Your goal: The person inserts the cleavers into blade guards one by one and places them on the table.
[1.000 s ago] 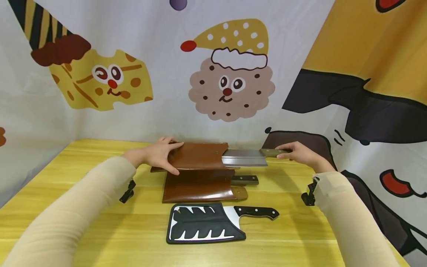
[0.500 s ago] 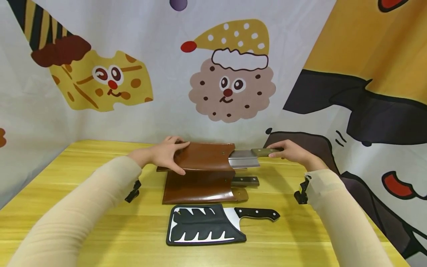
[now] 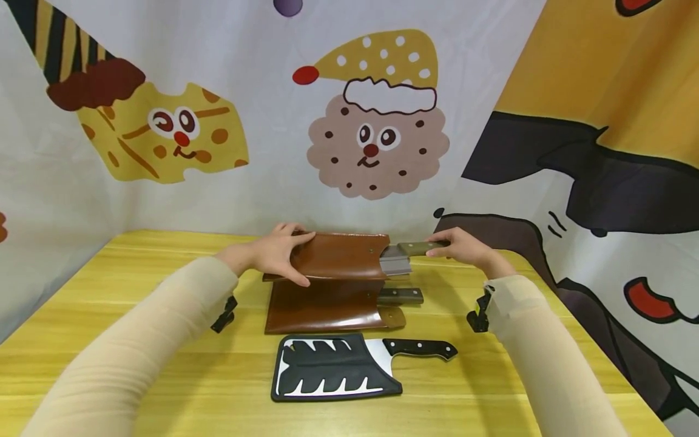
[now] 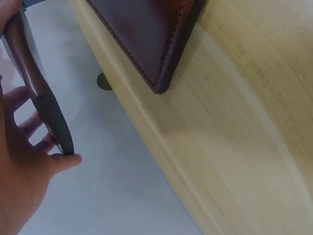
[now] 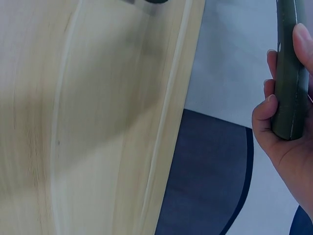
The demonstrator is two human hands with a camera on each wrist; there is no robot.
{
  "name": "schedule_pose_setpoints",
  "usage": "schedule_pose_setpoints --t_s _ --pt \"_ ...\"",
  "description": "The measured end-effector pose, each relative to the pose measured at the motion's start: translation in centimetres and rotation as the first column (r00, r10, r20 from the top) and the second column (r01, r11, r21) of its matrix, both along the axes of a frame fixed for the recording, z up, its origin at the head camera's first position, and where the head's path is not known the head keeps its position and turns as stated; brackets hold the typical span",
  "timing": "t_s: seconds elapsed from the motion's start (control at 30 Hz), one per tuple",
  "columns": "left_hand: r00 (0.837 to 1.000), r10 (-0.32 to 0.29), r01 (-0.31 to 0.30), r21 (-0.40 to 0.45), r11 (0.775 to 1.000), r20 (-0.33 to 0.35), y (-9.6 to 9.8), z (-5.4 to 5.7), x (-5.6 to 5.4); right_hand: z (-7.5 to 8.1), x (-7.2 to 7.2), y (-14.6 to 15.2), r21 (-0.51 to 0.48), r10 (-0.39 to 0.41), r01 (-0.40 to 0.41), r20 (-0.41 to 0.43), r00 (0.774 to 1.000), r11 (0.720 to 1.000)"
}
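Note:
In the head view my left hand (image 3: pixel 275 252) grips the left end of a brown leather knife sheath (image 3: pixel 344 256), thumb along its near edge. The left wrist view has the sheath (image 4: pixel 53 112) edge-on, held between thumb and fingers. My right hand (image 3: pixel 466 247) holds the olive-brown handle (image 3: pixel 417 248) of a cleaver. Most of its blade (image 3: pixel 395 265) is inside the sheath; a short steel part shows at the mouth. Fingers and thumb wrap the handle (image 5: pixel 288 93) in the right wrist view.
Just nearer lies a second brown sheath (image 3: pixel 324 309) with a dark knife handle (image 3: pixel 401 296) sticking out. A black-handled cleaver (image 3: pixel 420 347) in a black and white cover (image 3: pixel 327 367) lies at the front of the yellow wooden table (image 3: pixel 218 388). A cartoon-print curtain (image 3: pixel 262 206) hangs behind.
The right hand has moved left, sliding the cleaver's blade deeper into the sheath. The left hand and sheath have shifted slightly right. The other knives stay in place.

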State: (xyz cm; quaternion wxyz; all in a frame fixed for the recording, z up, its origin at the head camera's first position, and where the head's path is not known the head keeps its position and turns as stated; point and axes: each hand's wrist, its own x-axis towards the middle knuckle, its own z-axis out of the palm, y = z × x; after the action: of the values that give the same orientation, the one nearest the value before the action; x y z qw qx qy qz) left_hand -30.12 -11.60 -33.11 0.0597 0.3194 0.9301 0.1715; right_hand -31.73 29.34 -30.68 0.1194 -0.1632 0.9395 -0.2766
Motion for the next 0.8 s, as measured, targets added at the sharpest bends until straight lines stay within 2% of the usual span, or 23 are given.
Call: schedule_pose_setpoints --t_s 0.23,0.8 --pt "1.000 0.002 -0.002 0.008 1.000 0.010 0.4 -0.1 0.0 0.0 -0.2 -0.8 0.002 -0.005 0.005 0.010 1.000 1.000" --pt "0.998 0.060 -0.060 0.009 0.998 0.014 0.7 -0.2 0.0 -0.3 -0.4 -2.4 -0.024 0.004 -0.004 -0.015 1.000 1.000"
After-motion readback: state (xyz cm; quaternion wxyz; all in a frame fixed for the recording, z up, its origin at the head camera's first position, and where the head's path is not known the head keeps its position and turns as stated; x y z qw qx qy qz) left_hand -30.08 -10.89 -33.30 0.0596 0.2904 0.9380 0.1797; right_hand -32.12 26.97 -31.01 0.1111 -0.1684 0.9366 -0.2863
